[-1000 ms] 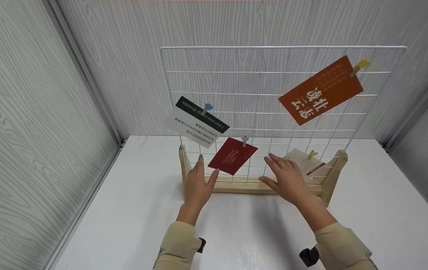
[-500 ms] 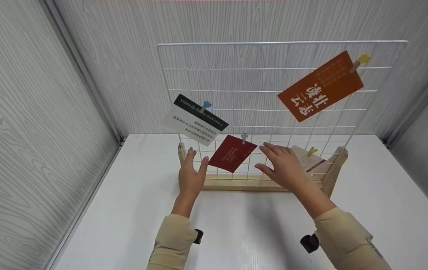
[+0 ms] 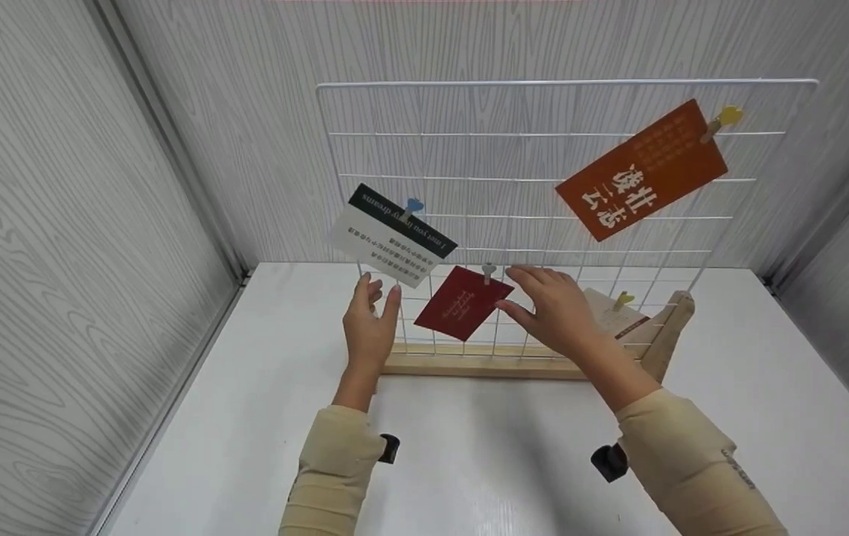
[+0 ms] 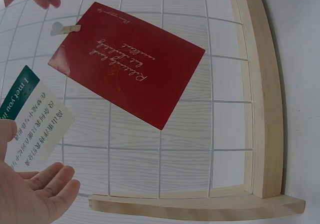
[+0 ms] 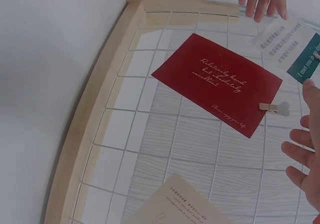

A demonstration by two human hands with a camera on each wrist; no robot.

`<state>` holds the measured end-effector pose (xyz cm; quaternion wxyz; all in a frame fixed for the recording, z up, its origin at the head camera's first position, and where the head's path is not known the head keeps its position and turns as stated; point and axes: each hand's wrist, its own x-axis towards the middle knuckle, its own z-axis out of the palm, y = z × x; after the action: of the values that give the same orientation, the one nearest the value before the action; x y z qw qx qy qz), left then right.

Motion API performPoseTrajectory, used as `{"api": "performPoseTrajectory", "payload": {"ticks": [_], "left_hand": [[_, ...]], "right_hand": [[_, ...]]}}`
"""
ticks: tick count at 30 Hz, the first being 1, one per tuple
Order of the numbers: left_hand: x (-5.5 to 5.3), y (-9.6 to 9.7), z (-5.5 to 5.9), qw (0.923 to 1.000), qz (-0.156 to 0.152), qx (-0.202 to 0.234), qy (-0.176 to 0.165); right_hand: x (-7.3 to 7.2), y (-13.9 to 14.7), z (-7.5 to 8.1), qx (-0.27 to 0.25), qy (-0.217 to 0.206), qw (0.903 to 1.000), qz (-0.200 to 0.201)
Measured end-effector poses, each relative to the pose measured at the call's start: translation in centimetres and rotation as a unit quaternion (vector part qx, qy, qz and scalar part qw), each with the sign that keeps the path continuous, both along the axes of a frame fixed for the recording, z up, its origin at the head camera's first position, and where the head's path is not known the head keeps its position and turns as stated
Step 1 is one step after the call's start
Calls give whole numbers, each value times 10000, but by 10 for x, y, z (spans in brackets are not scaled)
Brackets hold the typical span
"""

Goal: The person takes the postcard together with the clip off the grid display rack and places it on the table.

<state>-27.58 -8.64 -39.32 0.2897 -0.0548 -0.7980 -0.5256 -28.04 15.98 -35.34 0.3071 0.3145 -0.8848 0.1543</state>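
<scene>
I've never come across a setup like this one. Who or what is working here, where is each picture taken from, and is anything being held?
No machine here: a person works with a bare left hand and right hand. The wide view comes from a camera on the head; the two closer ones come from cameras on each wrist. On the white table stands a wire grid with a wooden base. Clipped to it are a green-and-white card, red card, orange card and pale card. Neither hand grips anything; the left is nearest the green-and-white card, the right nearest the red.
</scene>
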Motion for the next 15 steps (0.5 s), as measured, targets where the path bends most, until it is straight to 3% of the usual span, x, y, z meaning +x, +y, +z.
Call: {"api": "performPoseTrajectory", "payload": {"ticks": [7, 15], "left_hand": [[-5, -3, 8, 9997, 55, 256, 0], [-6, -9, 19, 9992, 257, 240, 182]], "right_hand": [[-3, -7, 15, -256, -78, 9996, 59], [-5, -18, 29, -310, -223, 9992, 97]]}}
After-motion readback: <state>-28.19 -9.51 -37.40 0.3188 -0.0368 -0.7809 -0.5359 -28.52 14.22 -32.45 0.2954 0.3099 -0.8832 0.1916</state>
